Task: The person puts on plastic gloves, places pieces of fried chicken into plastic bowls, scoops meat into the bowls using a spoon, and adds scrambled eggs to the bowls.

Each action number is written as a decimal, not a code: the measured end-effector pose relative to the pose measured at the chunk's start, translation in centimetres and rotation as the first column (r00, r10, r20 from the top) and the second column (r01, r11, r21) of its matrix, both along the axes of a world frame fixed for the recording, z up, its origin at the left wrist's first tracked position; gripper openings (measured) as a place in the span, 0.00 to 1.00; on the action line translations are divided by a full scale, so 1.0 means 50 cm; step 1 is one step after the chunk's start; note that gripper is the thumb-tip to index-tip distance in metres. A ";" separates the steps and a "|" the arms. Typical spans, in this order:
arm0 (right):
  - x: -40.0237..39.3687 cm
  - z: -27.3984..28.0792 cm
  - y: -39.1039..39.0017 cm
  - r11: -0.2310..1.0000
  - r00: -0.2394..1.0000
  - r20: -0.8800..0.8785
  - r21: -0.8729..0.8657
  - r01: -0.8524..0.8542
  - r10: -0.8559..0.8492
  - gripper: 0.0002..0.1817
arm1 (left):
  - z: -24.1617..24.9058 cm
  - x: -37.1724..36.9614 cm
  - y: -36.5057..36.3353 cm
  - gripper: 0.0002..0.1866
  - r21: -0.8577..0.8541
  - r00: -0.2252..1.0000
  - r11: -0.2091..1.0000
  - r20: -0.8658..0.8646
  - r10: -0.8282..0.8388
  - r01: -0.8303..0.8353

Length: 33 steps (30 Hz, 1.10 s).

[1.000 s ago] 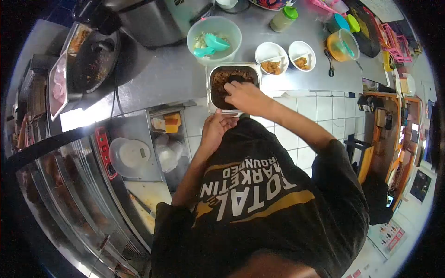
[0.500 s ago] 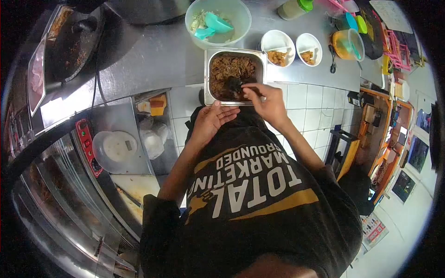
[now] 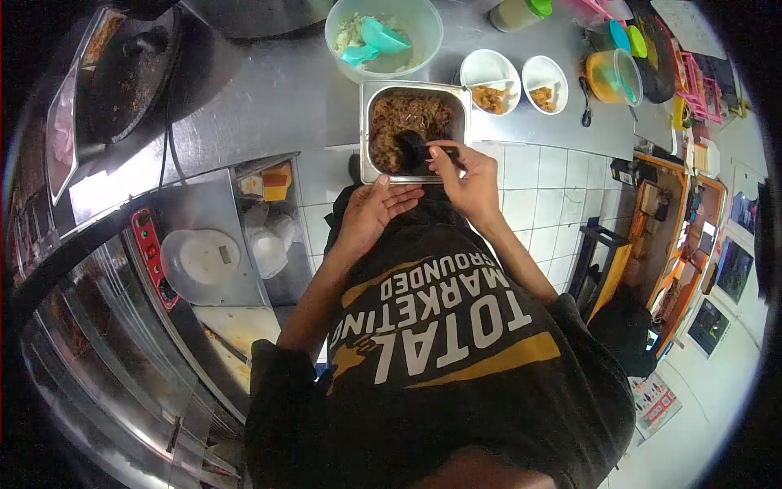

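A rectangular steel food pan (image 3: 366, 130) juts over the front edge of the counter. Brown shredded food (image 3: 407, 110) fills much of it. My left hand (image 3: 380, 213) grips the pan's near rim, thumb on top and fingers underneath. Between the thumb and fingers of my right hand (image 3: 468, 181) is the handle of a black spoon (image 3: 414, 147). The spoon's head rests in the food, in the near middle of the pan. Two white divided bowls, a larger one (image 3: 489, 63) and a smaller one (image 3: 544, 72), stand right of the pan with orange-brown food in one section each.
Behind the pan is a translucent bowl (image 3: 336, 41) with pale chopped food and turquoise scoops (image 3: 384, 37). An orange-filled tub (image 3: 607, 77) and a green-lidded bottle (image 3: 513, 16) stand to the right. A dark pan (image 3: 134, 90) lies left; a scale (image 3: 210, 257) sits lower left.
My right hand has shifted the spoon slightly within the food, and the spoon's black head shows more clearly. My left hand keeps its hold on the pan's rim.
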State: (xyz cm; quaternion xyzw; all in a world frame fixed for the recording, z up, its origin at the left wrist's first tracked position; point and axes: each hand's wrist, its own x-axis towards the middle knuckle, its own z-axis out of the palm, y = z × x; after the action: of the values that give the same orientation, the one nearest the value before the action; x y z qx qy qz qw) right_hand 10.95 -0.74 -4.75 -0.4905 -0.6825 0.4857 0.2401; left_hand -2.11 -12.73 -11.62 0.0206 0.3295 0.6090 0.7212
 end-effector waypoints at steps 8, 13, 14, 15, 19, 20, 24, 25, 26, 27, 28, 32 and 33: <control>-0.004 -0.002 -0.007 0.997 0.996 0.052 0.008 -0.076 0.076 0.08 | 0.008 0.001 0.002 0.23 0.011 1.000 1.000 -0.002 0.010 -0.010; -0.005 -0.010 0.009 0.964 0.974 0.109 0.157 -0.216 0.201 0.08 | -0.005 0.001 0.000 0.23 0.035 1.000 0.999 0.015 0.000 0.000; -0.007 -0.015 0.011 0.920 0.945 0.183 0.239 -0.311 0.272 0.08 | -0.010 0.001 -0.001 0.23 0.027 1.000 1.000 0.017 0.002 -0.002; -0.007 -0.012 0.010 0.953 0.951 0.161 0.107 -0.284 0.265 0.08 | -0.006 0.000 0.000 0.23 0.028 1.000 1.000 0.014 0.003 -0.003; 0.006 0.006 0.017 0.974 0.983 -0.017 -0.129 -0.186 0.185 0.10 | 0.008 -0.003 0.003 0.23 0.000 0.999 1.000 -0.028 -0.015 0.015; 0.006 0.004 0.020 0.975 0.983 -0.016 -0.127 -0.185 0.184 0.10 | 0.008 -0.002 0.005 0.23 -0.010 0.998 1.000 -0.050 -0.026 0.025; 0.005 0.006 0.026 0.948 0.947 0.040 -0.012 -0.318 0.318 0.09 | 0.000 -0.003 0.003 0.24 0.033 0.999 0.999 -0.031 -0.017 0.018; 0.002 0.012 0.028 0.925 0.926 0.046 0.052 -0.376 0.374 0.09 | 0.003 -0.003 0.004 0.24 0.031 0.999 0.999 -0.036 -0.013 0.014; 0.000 0.019 0.031 0.925 0.926 0.045 0.052 -0.376 0.374 0.09 | 0.006 -0.003 0.003 0.24 0.027 0.999 1.000 -0.039 -0.010 0.011; 0.001 0.026 0.034 0.909 0.910 0.052 0.053 -0.414 0.412 0.09 | 0.010 -0.003 0.003 0.24 0.026 0.999 1.000 -0.039 -0.012 0.013; 0.002 0.029 0.037 0.891 0.892 0.060 0.056 -0.451 0.448 0.09 | 0.014 -0.003 0.006 0.24 0.015 0.999 1.000 -0.045 -0.016 0.017; 0.003 0.004 0.054 0.928 0.932 0.021 -0.100 -0.358 0.361 0.09 | -0.009 0.000 0.001 0.23 -0.004 0.999 1.000 -0.040 -0.016 0.016; 0.005 -0.010 0.063 0.943 0.961 -0.044 -0.185 -0.277 0.274 0.10 | -0.006 -0.002 0.004 0.23 0.004 0.999 1.000 -0.039 -0.023 0.024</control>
State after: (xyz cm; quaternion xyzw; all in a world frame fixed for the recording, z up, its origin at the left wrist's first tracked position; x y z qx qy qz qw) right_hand 11.22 2.39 -5.25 -0.4065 -0.6929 0.5815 0.1282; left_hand -2.19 -12.53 -11.91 0.0379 0.3419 0.6007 0.7217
